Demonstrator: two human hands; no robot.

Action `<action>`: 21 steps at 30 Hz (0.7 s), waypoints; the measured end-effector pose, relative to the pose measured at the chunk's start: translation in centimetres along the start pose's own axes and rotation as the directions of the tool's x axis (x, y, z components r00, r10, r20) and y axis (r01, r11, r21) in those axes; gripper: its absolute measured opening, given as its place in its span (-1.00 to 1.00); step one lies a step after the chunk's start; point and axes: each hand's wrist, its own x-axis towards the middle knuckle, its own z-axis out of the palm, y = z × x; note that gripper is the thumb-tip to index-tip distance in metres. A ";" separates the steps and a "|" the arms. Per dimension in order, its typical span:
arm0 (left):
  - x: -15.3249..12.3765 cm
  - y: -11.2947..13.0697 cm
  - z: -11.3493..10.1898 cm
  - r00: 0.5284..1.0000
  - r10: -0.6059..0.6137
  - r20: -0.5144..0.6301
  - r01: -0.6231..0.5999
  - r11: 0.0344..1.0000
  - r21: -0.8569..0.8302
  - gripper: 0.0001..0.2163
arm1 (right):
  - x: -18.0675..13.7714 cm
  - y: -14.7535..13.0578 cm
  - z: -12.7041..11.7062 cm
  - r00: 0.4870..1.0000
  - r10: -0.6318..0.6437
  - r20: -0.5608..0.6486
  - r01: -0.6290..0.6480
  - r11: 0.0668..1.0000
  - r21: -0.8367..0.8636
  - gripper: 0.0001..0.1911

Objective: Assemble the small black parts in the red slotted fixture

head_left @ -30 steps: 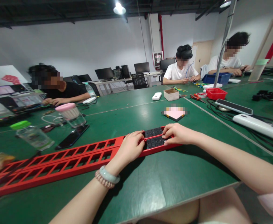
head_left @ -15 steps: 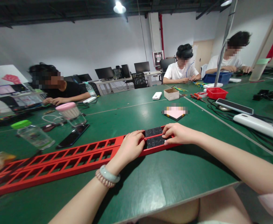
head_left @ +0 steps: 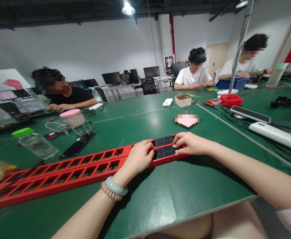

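Nearby, our left hand point(head_left: 142, 152) bends over a red slotted frame point(head_left: 125, 157), thumb beside two black blocks point(head_left: 164, 152) set in it; our right hand point(head_left: 190, 142) curls over their opposite end. Whether either hand grips or merely rests, we cannot tell. Well left of our left hand, a dark cord point(head_left: 13, 183) crosses the frame. Beyond that hand we see a phone point(head_left: 78, 145) and a green-lidded bottle point(head_left: 36, 144), its print unreadable. Past our right hand sits a partly blurred pink-topped pad point(head_left: 187, 121), then a red tray point(head_left: 231, 100); farther off, a wall box point(head_left: 169, 61) bears writing too small to read.
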 end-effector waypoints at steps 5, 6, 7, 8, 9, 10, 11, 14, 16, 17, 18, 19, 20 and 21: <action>0.0 0.0 0.1 1.000 0.004 -0.006 -0.004 1.000 0.012 -0.80 | 0.0 0.1 0.1 1.000 -0.012 0.005 0.012 1.000 -0.006 -0.78; 0.0 0.0 0.1 1.000 0.005 -0.006 -0.005 1.000 0.011 -0.80 | 0.0 0.1 0.1 1.000 -0.014 0.003 0.014 1.000 -0.007 -0.78; 0.0 -0.1 0.1 1.000 0.005 -0.007 -0.005 1.000 0.010 -0.81 | 0.0 0.1 0.1 1.000 -0.013 -0.001 0.013 1.000 -0.007 -0.78; 0.0 -0.1 0.1 1.000 0.004 -0.007 -0.004 1.000 0.009 -0.81 | -0.1 0.2 0.2 1.000 -0.012 -0.008 0.012 1.000 -0.007 -0.77; 0.0 -0.1 0.2 1.000 0.003 -0.007 -0.003 1.000 0.008 -0.81 | -0.1 0.2 0.2 1.000 -0.013 -0.015 0.013 1.000 -0.005 -0.77; 0.0 -0.1 0.2 1.000 0.002 -0.007 -0.002 1.000 0.009 -0.81 | 0.0 0.3 0.2 1.000 -0.015 -0.020 0.015 1.000 -0.004 -0.77; 0.0 -0.1 0.2 1.000 0.000 -0.007 0.000 1.000 0.011 -0.81 | 0.0 0.3 0.3 1.000 -0.018 -0.025 0.018 1.000 -0.002 -0.77; -0.1 -0.1 0.2 1.000 -0.003 -0.007 0.003 1.000 0.016 -0.80 | 0.0 0.4 0.3 0.999 -0.031 -0.023 0.031 1.000 0.000 -0.78; -0.1 -0.1 0.2 1.000 -0.007 -0.006 0.007 1.000 0.010 -0.81 | 0.0 0.4 0.2 0.999 -0.036 -0.013 0.036 0.999 -0.002 -0.78; -0.1 -0.1 0.1 1.000 -0.009 -0.006 0.009 1.000 0.004 -0.81 | 0.0 0.4 0.1 0.999 -0.039 -0.006 0.039 0.999 -0.004 -0.78; -0.1 0.0 0.1 1.000 -0.010 -0.006 0.010 1.000 -0.002 -0.81 | 0.0 0.4 0.1 0.999 -0.042 0.001 0.042 0.999 -0.007 -0.78; -0.1 0.0 0.1 1.000 -0.011 -0.008 0.011 1.000 -0.007 -0.81 | 0.0 0.3 0.0 0.999 -0.045 0.007 0.045 0.999 -0.011 -0.78; -0.1 0.0 0.1 1.000 -0.012 -0.008 0.012 1.000 -0.010 -0.81 | 0.0 0.3 0.0 0.999 -0.048 0.013 0.048 0.999 -0.016 -0.78; -0.1 0.0 0.1 1.000 -0.012 -0.009 0.012 1.000 -0.011 -0.81 | 0.0 0.2 -0.1 0.999 -0.050 0.016 0.050 0.998 -0.022 -0.78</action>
